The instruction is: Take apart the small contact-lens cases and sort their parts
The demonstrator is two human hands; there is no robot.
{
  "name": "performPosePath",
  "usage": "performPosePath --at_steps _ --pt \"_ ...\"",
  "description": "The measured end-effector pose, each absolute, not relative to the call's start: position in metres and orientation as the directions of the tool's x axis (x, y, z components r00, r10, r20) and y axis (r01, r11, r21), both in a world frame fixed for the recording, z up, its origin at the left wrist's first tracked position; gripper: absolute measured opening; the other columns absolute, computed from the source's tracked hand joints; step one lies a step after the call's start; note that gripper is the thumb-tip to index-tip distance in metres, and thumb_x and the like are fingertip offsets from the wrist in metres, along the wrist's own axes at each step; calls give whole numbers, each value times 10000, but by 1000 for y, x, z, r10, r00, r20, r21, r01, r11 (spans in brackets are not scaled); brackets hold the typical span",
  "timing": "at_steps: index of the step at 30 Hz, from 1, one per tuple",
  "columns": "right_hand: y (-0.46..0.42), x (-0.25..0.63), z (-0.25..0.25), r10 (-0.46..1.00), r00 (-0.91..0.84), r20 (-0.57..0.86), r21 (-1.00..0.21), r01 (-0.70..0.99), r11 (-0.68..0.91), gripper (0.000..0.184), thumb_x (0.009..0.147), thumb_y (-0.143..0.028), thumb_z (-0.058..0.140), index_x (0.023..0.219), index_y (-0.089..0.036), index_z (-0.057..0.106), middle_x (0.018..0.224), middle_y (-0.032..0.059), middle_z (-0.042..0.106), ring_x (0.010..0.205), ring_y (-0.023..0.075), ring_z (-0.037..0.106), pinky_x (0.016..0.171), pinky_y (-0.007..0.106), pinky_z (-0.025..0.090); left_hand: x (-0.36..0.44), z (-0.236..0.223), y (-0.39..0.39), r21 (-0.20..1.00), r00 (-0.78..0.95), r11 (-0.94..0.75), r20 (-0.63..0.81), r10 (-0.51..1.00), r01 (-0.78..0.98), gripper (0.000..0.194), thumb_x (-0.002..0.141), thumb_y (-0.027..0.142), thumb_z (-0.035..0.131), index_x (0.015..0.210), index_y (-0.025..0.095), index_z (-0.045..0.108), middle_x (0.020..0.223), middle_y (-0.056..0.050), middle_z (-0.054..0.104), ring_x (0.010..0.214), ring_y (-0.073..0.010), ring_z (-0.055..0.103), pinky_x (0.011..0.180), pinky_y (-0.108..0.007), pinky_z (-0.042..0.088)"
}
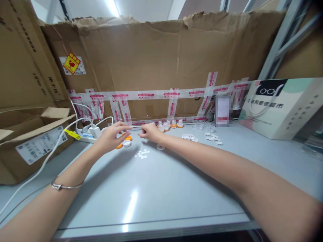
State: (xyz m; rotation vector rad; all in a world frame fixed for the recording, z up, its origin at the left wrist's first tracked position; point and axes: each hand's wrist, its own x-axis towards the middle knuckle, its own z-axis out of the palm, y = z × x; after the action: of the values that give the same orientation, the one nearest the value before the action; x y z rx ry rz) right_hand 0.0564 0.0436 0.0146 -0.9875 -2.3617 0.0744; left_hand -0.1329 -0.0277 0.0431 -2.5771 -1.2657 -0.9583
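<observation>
While both hands are held near each other above the table (156,188), the left hand (111,137) has thumb and fingers parted, with nothing seen between them; the right hand (152,133) is curled, and whether it pinches anything cannot be told. Beside and below the left grip lie orange caps (119,146) and a white cap (127,143). Nearer the person, between the two grips, small white discs (142,154) lie loose, apparently grouped within reach of either hand. A white ring (160,147) sits under the right wrist, partly hidden. Beyond the right grip, orange-based pieces (173,124) stand clustered, presumably set back to spare working room. White parts (189,137) lie to its right. Left of the left grip, a power strip (87,137) limits sideways room; a cardboard panel (156,57) closes the far side.
</observation>
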Motion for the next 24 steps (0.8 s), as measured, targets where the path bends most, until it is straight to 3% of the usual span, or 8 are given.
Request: performPosePath --at_steps 7,12,19,24 --pt "66 39 -8 663 -595 454 -248 631 736 187 717 -284 573 612 -135 532 583 -8 491 564 89 387 526 205 242 -137 42 -25 168 471 -646 553 687 744 326 825 390 402 970 187 612 983 -71 569 814 -157 553 746 -279 459" --pt "60 43 -7 691 -584 427 -304 627 718 216 728 -309 553 606 -132 538 569 -10 500 550 84 392 518 204 247 -138 40 -25 182 473 -643 536 699 744 314 829 371 409 978 184 612 995 -72 562 782 -146 563 715 -267 467" --pt "57 52 6 773 -528 351 -473 613 633 272 758 -358 509 624 -127 556 601 4 580 479 64 472 472 181 317 -136 36 -23 200 487 -651 514 706 733 294 826 358 423 963 180 613 964 -68 563 768 -142 568 706 -261 465" --pt "40 85 41 843 -415 343 -721 459 519 287 779 -395 480 678 -135 548 664 19 597 361 33 426 383 177 328 -131 29 -24 202 491 -636 480 727 745 307 839 370 395 979 192 602 969 -61 564 778 -143 558 683 -249 451"
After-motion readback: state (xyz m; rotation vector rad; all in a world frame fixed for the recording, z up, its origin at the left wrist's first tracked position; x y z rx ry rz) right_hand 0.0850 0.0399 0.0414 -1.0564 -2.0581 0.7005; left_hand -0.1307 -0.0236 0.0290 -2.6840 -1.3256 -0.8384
